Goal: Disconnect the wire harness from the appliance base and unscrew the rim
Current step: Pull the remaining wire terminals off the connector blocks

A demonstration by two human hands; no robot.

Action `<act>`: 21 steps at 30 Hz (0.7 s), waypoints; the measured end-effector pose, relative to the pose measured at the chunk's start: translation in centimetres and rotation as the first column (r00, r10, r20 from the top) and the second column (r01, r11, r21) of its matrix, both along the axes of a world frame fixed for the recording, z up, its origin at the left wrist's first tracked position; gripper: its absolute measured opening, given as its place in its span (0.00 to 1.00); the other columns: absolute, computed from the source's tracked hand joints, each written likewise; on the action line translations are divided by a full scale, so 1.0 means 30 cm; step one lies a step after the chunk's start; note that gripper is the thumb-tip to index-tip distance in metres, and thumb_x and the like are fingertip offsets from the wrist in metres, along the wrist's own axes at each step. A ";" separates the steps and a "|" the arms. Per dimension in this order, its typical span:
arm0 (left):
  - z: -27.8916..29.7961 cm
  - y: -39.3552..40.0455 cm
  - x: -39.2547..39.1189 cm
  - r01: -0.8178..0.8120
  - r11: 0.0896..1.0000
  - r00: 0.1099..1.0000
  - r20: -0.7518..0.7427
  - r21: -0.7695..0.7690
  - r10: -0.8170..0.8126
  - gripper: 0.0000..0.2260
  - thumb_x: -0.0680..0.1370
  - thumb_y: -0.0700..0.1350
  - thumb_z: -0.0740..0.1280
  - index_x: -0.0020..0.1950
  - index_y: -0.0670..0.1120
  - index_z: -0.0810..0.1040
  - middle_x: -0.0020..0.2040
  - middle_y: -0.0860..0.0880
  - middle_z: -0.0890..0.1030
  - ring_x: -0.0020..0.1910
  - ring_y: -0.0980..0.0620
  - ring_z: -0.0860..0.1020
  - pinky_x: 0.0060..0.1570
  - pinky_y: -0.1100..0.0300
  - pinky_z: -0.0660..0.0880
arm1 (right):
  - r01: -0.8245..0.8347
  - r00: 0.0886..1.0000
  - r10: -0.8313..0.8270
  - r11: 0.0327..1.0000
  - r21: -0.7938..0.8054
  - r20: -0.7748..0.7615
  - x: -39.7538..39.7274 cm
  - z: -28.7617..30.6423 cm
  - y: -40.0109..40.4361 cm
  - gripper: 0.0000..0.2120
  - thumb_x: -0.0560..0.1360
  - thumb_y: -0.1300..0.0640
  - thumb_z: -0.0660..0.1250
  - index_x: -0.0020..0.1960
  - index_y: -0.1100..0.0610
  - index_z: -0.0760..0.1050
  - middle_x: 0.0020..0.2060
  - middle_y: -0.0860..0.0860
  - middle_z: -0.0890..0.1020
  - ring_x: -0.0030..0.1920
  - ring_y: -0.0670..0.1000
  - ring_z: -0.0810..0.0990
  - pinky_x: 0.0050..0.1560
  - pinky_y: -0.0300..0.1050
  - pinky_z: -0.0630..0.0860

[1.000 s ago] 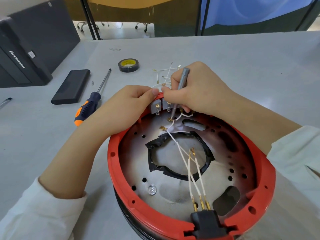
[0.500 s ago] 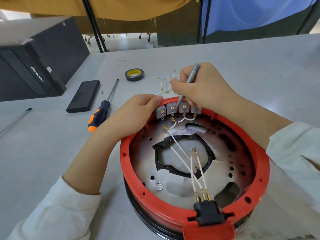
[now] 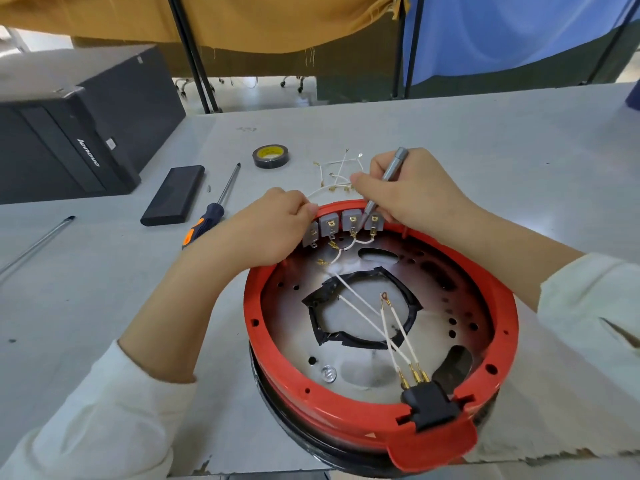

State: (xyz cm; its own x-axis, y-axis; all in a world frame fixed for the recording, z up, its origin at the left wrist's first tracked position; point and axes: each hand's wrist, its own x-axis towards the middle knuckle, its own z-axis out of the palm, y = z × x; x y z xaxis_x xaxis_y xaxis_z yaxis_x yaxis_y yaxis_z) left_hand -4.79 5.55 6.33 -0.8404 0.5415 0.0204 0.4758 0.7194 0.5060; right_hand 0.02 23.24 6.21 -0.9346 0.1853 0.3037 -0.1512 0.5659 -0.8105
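Appliance base (image 3: 363, 341) sat on grey table (image 3: 485, 140), red rim (image 3: 311, 393) up. Right hand (image 3: 408, 192) pinched thin grey screwdriver (image 3: 384, 183), tip at grey terminal blocks (image 3: 341, 225) on far rim edge. Left hand (image 3: 266, 230) curled over rim beside blocks, gripping it. White harness wires (image 3: 377, 317) ran across plate to black plug (image 3: 427, 403). Orange-handled screwdriver (image 3: 211, 216), tape roll (image 3: 272, 156), loose wires (image 3: 339, 171) lay behind.

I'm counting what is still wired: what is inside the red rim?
Inside the red rim: a metal plate, black ring, white wires running to a black plug, and grey switches. The left hand covers part of the leftmost switch.
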 end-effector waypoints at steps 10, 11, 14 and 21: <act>-0.013 0.087 -0.017 0.093 0.993 0.995 -0.050 0.078 -0.089 0.18 0.83 0.50 0.53 0.57 0.41 0.77 0.47 0.45 0.79 0.48 0.47 0.75 0.43 0.60 0.64 | -0.057 0.998 0.058 0.998 -0.029 0.023 -0.016 0.012 -0.008 0.20 0.73 0.54 0.70 0.26 0.55 0.65 0.16 0.46 0.70 0.19 0.43 0.68 0.24 0.31 0.64; -0.016 0.078 -0.016 0.085 0.993 0.995 -0.052 0.081 -0.081 0.17 0.83 0.50 0.53 0.57 0.41 0.77 0.48 0.44 0.80 0.48 0.47 0.76 0.42 0.60 0.65 | -0.086 0.995 0.089 0.994 -0.067 0.040 -0.014 0.021 -0.010 0.20 0.73 0.55 0.70 0.26 0.55 0.65 0.16 0.47 0.70 0.19 0.43 0.67 0.22 0.31 0.63; -0.027 0.051 -0.011 0.047 0.995 0.999 -0.023 0.091 -0.045 0.17 0.82 0.51 0.54 0.53 0.43 0.78 0.48 0.43 0.81 0.49 0.46 0.77 0.37 0.67 0.66 | -0.151 0.983 0.157 0.986 -0.072 0.099 -0.016 0.047 -0.020 0.19 0.73 0.55 0.70 0.27 0.55 0.67 0.17 0.48 0.72 0.18 0.44 0.67 0.20 0.32 0.63; -0.038 0.039 -0.009 0.048 0.992 0.995 -0.092 0.121 -0.037 0.17 0.82 0.51 0.54 0.49 0.42 0.77 0.32 0.50 0.74 0.32 0.57 0.71 0.33 0.70 0.66 | -0.046 0.997 0.052 0.992 0.119 -0.051 -0.009 -0.013 -0.056 0.20 0.76 0.52 0.65 0.30 0.62 0.65 0.22 0.49 0.68 0.25 0.45 0.67 0.30 0.39 0.66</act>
State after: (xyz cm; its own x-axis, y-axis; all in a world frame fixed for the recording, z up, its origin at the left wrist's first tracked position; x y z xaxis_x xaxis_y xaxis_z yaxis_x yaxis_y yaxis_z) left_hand -5.05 6.72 5.20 -0.8086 0.5654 0.1627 0.5517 0.6327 0.5434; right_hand -0.25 21.56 5.82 -0.9231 0.1000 0.3713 -0.2229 0.6475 -0.7288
